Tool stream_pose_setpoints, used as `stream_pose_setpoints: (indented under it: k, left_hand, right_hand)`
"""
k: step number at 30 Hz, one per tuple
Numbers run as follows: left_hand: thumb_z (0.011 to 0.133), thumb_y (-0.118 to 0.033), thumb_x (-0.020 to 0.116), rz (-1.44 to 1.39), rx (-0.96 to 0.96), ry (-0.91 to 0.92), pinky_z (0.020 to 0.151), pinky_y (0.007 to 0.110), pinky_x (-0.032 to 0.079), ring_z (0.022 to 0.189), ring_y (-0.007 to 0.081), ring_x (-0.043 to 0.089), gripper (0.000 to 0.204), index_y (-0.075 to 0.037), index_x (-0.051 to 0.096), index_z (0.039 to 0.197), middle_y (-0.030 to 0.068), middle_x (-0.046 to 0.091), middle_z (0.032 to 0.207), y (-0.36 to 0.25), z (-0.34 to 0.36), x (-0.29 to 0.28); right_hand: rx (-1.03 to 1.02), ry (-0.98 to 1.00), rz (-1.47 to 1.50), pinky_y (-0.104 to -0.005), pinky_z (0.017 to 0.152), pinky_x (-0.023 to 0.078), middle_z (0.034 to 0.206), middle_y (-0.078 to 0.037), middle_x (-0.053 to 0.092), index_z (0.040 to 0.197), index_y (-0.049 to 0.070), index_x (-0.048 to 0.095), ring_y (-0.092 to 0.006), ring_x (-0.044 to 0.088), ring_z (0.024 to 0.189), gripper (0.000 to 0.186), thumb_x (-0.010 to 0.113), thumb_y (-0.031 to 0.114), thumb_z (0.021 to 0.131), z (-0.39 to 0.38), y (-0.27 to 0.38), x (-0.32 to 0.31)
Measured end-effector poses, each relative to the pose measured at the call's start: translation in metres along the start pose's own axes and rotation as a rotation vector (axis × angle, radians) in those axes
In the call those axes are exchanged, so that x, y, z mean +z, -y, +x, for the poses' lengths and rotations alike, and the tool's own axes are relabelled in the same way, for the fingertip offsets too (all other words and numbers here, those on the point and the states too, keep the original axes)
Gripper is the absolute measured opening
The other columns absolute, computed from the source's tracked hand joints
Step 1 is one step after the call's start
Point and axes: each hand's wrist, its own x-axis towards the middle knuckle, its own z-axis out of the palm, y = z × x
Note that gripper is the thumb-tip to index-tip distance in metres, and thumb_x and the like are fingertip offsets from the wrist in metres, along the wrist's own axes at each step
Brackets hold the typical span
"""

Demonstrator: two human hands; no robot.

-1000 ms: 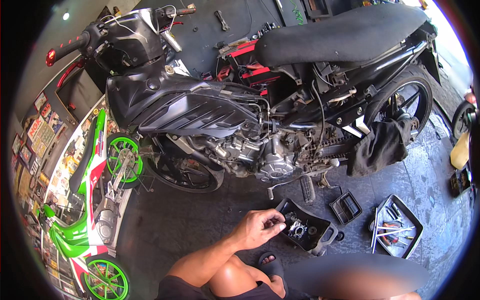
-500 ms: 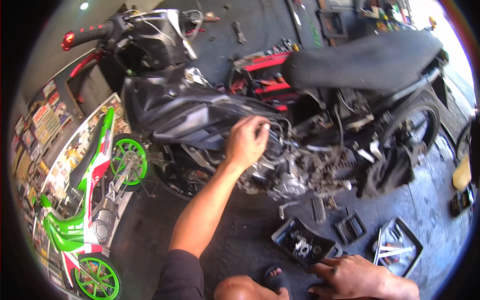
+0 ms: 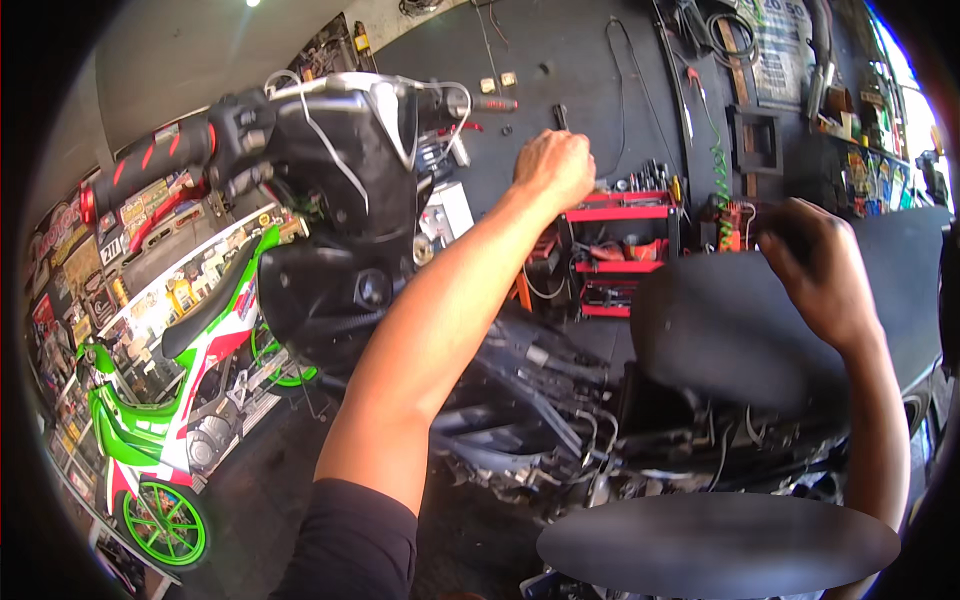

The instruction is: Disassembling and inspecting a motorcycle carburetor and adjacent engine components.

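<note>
My left hand (image 3: 555, 172) is raised at the upper middle, its fingers curled into a fist over the motorcycle's front body. Whatever it may hold is hidden; a wrench-shaped tool (image 3: 561, 117) shows just beyond its knuckles, and I cannot tell whether they touch. On the right, my right hand (image 3: 822, 275) hangs in front of the black seat (image 3: 720, 320), fingers and thumb curved around a dark space whose content I cannot make out. Below my arms stretches the partly stripped dark motorcycle (image 3: 510, 400), with its handlebar grip (image 3: 160, 160) at the upper left.
A red tool cart (image 3: 620, 212) with tools on its shelves stands behind the motorcycle. At left is a green, white and red motorcycle (image 3: 215, 350). A dark wall (image 3: 590, 60) carries cables and a frame. A smooth grey blurred oval (image 3: 718, 546) covers part of the lower right.
The view has tilted up toward the wall. My left hand has risen from beside the engine, and my right hand from beside the parts tray to seat height.
</note>
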Motion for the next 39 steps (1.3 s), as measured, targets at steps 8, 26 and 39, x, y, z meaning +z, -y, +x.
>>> stream_pose_setpoints:
  k: [8,26,39]
  left_hand:
    - [0.09,-0.029,0.062,0.493,-0.236,0.089,0.11,0.058,0.037,0.129,0.0361,0.057,0.043,0.0,0.066,0.121,0.0184,0.072,0.119,0.108,0.098,0.004]
    - [0.081,-0.025,0.076,0.737,-0.197,0.204,0.098,0.05,0.043,0.104,0.0262,0.072,0.02,-0.014,0.078,0.098,0.0071,0.077,0.102,0.144,0.115,0.016]
    - [0.073,-0.038,0.084,0.49,0.009,0.16,0.096,0.045,0.051,0.102,0.033,0.071,0.038,-0.006,0.078,0.094,0.0157,0.076,0.099,0.062,0.079,-0.01]
  right_hand:
    - [0.179,-0.028,-0.055,-0.0459,0.084,0.052,0.099,-0.024,0.066,0.112,-0.005,0.062,-0.0401,0.066,0.092,0.036,0.072,0.018,0.086,0.001,-0.033,0.028]
    - [0.233,0.122,-0.177,-0.0406,0.08,0.054,0.094,-0.02,0.067,0.098,-0.005,0.066,-0.036,0.068,0.088,0.021,0.069,0.013,0.086,0.005,-0.03,0.034]
    - [0.301,0.213,-0.281,-0.0454,0.086,0.052,0.098,-0.02,0.069,0.096,-0.001,0.068,-0.038,0.067,0.095,0.024,0.067,0.021,0.089,0.01,-0.015,0.036]
